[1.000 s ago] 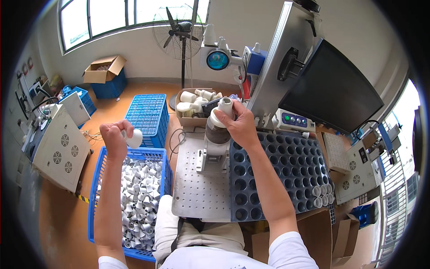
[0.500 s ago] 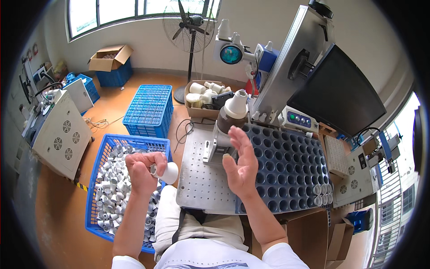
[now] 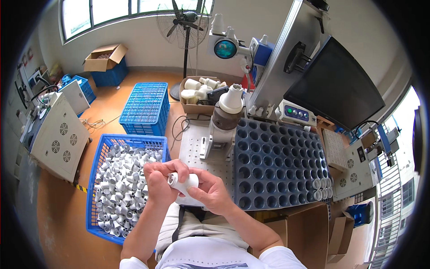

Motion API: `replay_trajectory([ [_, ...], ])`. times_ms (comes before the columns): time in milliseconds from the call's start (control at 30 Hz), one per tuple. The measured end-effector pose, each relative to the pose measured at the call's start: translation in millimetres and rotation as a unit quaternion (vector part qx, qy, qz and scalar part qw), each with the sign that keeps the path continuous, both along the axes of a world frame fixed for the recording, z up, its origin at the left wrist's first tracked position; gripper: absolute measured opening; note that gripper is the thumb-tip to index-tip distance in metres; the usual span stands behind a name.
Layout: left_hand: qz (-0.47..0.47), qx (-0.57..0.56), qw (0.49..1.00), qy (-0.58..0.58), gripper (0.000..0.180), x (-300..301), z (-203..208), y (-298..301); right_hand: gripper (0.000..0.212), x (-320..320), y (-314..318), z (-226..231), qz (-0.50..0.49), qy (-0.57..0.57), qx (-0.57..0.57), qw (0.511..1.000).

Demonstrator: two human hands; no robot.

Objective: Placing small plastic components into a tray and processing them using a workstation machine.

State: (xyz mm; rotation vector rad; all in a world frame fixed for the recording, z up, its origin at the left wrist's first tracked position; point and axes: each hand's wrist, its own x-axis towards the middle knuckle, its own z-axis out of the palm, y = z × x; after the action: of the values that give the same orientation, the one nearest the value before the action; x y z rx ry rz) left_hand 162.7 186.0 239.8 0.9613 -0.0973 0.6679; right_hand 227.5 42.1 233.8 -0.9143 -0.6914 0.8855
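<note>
In front of my body, both hands hold one hollow white plastic lamp housing (image 3: 189,182), its narrow open end turned up and to the left. My left hand (image 3: 161,184) grips the narrow end with bent fingers. On the wide end, the fingers and thumb of my right hand (image 3: 213,194) are closed. Beyond them a white cone-shaped piece (image 3: 232,99) sits on a round dark metal holder (image 3: 224,119). A blue basket (image 3: 91,197) heaped with small white-and-grey cone-shaped housings (image 3: 118,188) stands to the left.
A dark tray of round pockets (image 3: 256,209) lies right of the metal plate (image 3: 190,150), with several white pieces (image 3: 323,183) in its near right corner. Behind are a monitor (image 3: 336,85), a control box (image 3: 295,113), a carton of white parts (image 3: 197,108) and a fan (image 3: 184,27).
My right hand has come back from beside the holder and closed on the lamp housing. My left hand has brought the housing right and down. The view has shifted slightly.
</note>
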Motion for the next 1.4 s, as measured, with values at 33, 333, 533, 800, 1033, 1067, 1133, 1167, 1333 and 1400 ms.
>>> replay_trajectory([
  [33, 0.010, -0.067, 0.998, -0.019, 0.037, 0, -4, 1, 0.053, 1, 1, 3, 0.007, -0.016, -0.013, 1.000],
  [333, 0.038, -0.074, 0.994, -0.072, 0.035, 3, -3, 13, 0.053, 181, 33, 72, -0.478, -0.487, -0.142, 0.716],
  [533, 0.023, 0.002, 0.999, -0.031, 0.054, -5, -11, 22, 0.039, 159, 22, 113, -0.383, -0.354, 0.059, 0.851],
  [800, -0.027, 0.050, 0.998, -0.009, 0.079, 4, -25, 15, 0.082, 73, -49, 21, 0.121, 0.226, 0.350, 0.901],
  [1033, -0.051, 0.060, 0.997, 0.003, 0.076, 12, -33, -8, 0.096, 71, -69, -13, 0.157, 0.231, 0.371, 0.886],
  [1067, -0.058, 0.076, 0.995, -0.020, 0.073, 8, -29, -7, 0.095, 70, -69, -13, 0.144, 0.186, 0.338, 0.911],
  [1133, -0.080, 0.004, 0.995, -0.061, 0.063, 14, -29, -16, 0.085, 61, -76, -11, 0.070, 0.071, 0.187, 0.977],
  [1167, -0.085, -0.020, 0.996, -0.016, 0.065, 14, -26, -18, 0.080, 52, -78, -5, 0.026, 0.034, 0.041, 0.998],
  [1333, -0.111, 0.027, 0.992, -0.052, 0.047, 11, -36, -20, 0.069, 0, -51, -20, -0.004, 0.011, -0.101, 0.995],
  [1400, -0.100, 0.020, 0.994, -0.043, 0.049, 6, -38, -21, 0.065, -11, -43, -29, -0.019, 0.015, -0.102, 0.994],
])
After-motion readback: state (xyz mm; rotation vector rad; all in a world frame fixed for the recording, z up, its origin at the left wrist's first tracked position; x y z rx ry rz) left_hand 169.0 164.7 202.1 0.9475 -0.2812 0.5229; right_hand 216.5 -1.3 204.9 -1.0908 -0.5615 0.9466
